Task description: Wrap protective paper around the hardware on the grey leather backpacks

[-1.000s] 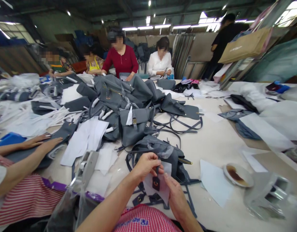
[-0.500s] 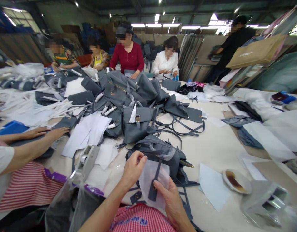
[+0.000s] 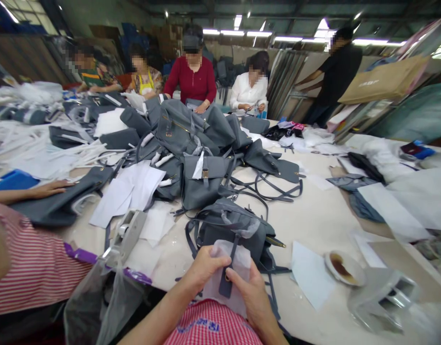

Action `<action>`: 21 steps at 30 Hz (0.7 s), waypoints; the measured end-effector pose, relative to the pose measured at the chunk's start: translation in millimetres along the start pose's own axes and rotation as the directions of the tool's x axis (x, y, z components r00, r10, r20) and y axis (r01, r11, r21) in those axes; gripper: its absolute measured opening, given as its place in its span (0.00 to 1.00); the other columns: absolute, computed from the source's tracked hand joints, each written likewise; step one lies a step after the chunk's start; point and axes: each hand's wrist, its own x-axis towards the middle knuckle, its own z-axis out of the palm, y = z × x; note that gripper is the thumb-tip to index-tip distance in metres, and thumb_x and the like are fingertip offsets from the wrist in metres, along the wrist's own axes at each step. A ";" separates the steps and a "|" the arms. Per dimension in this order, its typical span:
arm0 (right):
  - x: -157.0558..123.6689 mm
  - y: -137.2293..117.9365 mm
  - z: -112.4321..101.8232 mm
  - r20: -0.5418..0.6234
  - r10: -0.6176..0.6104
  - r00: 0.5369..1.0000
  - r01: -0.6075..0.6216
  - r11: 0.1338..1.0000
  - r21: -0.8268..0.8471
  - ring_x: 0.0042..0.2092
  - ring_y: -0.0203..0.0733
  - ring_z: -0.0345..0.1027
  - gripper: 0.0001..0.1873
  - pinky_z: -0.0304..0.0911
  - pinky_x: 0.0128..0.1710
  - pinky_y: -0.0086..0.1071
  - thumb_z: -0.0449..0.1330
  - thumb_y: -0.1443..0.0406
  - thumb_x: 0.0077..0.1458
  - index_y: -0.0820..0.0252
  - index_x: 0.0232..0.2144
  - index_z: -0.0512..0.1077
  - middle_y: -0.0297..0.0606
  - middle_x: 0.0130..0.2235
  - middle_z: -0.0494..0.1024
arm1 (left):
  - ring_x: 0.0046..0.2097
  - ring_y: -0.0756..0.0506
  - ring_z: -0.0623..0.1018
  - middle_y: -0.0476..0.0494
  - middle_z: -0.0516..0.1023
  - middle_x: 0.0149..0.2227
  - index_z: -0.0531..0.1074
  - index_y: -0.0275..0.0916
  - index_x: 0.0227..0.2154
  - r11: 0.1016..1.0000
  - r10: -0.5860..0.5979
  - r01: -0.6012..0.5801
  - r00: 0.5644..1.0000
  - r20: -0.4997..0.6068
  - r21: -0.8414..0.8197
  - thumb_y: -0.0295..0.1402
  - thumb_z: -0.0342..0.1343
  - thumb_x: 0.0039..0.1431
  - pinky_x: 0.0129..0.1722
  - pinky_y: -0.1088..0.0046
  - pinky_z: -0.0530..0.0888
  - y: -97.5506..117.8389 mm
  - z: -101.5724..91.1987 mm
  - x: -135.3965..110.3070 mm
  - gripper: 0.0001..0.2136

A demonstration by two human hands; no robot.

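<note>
A grey bag [image 3: 231, 230] lies in front of me on the table, its straps spread around it. A dark strap tab [image 3: 226, 283] with a small gold fitting hangs from the bag over a sheet of thin white tissue paper [image 3: 238, 268]. My left hand [image 3: 206, 267] pinches the tissue's left edge next to the tab, fingers closed. My right hand [image 3: 251, 294] grips the tissue and tab from the right, thumb on top.
A pile of grey bags [image 3: 195, 143] and white paper sheets [image 3: 134, 189] fills the table's middle. A co-worker in a striped top [image 3: 29, 268] sits at my left, hand [image 3: 48, 188] on a grey bag. A small dish [image 3: 340, 268] and tape dispenser [image 3: 129, 232] lie close by. Several people work at the far side.
My hands have drawn the tissue and strap tab lower and closer to me. The co-worker's nearer arm has pulled back out of sight. The view has shifted slightly.
</note>
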 end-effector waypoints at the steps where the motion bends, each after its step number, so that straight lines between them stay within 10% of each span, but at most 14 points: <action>1: 0.5 1.0 -0.3 -0.005 0.006 1.000 -0.006 1.000 -0.028 0.41 0.54 0.76 0.42 0.71 0.42 0.44 0.73 0.56 0.35 0.59 0.54 0.67 0.43 0.41 0.83 | 0.28 0.48 0.72 0.48 0.76 0.24 0.76 0.33 0.27 1.000 0.011 -0.011 1.000 -0.003 0.004 0.35 0.66 0.36 0.31 0.72 0.68 -0.8 0.5 1.5 0.13; 21: 36.1 -42.2 2.7 -0.015 -0.012 1.000 0.010 0.992 -0.127 0.21 0.39 0.66 0.22 0.59 0.20 0.29 0.72 0.51 0.33 0.59 0.27 0.75 0.31 0.21 0.77 | 0.31 0.46 0.75 0.46 0.79 0.30 0.77 0.32 0.34 0.999 -0.013 0.009 0.996 0.086 0.052 0.29 0.64 0.36 0.33 0.71 0.70 9.1 -8.6 -2.8 0.17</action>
